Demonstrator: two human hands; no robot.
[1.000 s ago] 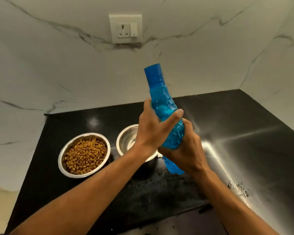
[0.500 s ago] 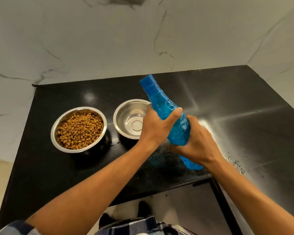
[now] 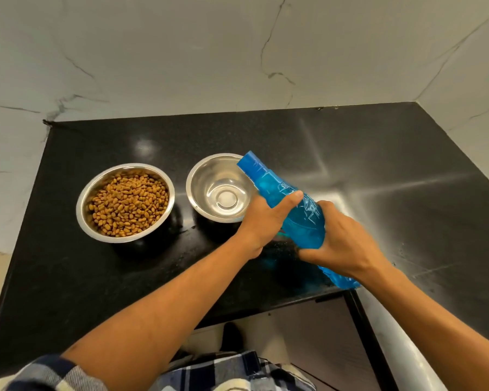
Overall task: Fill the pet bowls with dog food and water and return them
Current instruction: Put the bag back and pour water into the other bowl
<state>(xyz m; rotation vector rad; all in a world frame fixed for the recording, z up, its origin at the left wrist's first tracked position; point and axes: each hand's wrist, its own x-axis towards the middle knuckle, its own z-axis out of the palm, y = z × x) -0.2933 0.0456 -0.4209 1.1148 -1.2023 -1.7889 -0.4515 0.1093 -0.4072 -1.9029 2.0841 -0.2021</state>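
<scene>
Two steel bowls stand on the black counter [image 3: 378, 170]. The left bowl [image 3: 82, 204] is full of brown dog food [image 3: 127, 203]. The right bowl [image 3: 218, 187] holds no food; whether water lies in it I cannot tell. A blue plastic water bottle [image 3: 302, 221] is tilted, its capped top over the right bowl's right rim. My left hand [image 3: 261, 221] grips the bottle's upper body. My right hand [image 3: 342, 241] grips its lower body. The bottle's base pokes out below my right wrist.
White marble walls [image 3: 237, 52] close the counter at the back and right. The counter's front edge runs below my forearms, with floor and my checked clothing [image 3: 223, 371] beneath. A few small specks lie on the counter at the far right.
The bottle has tipped from nearly upright toward the left, its top now low over the right bowl. My view has dropped, so the wall socket is out of sight.
</scene>
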